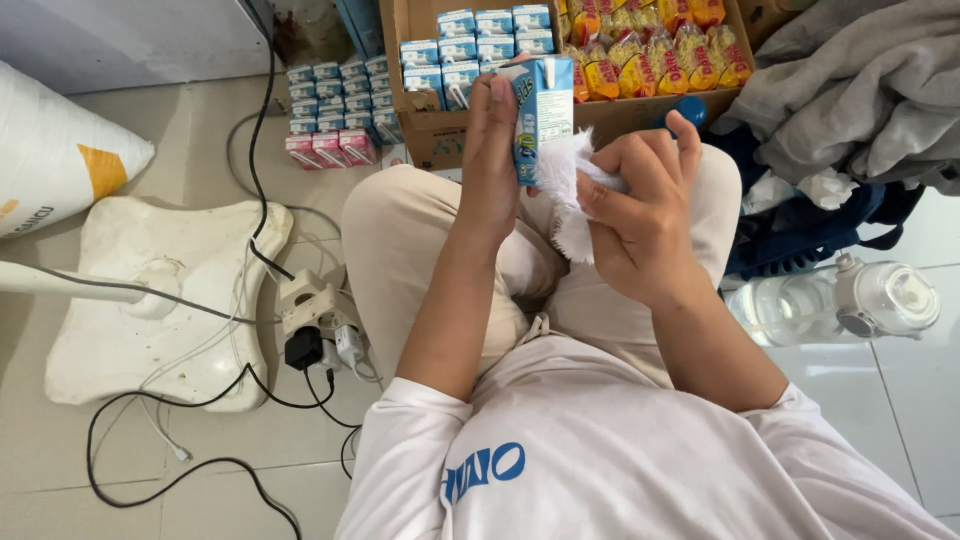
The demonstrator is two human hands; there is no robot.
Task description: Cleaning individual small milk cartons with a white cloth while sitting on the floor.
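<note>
While the left hand (492, 150) grips a small blue drink carton (541, 112) upright, the right hand (640, 205) presses a bunched white cloth (566, 185) against its side.

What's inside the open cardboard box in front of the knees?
The cardboard box holds rows of small blue-and-white drink cartons on the left and yellow snack packets on the right. Lower layers and the box bottom are hidden beneath them.

Your left hand (492, 160) hides much of the small blue carton (541, 112); the cardboard box (440, 135) is cut off at the top edge.
</note>
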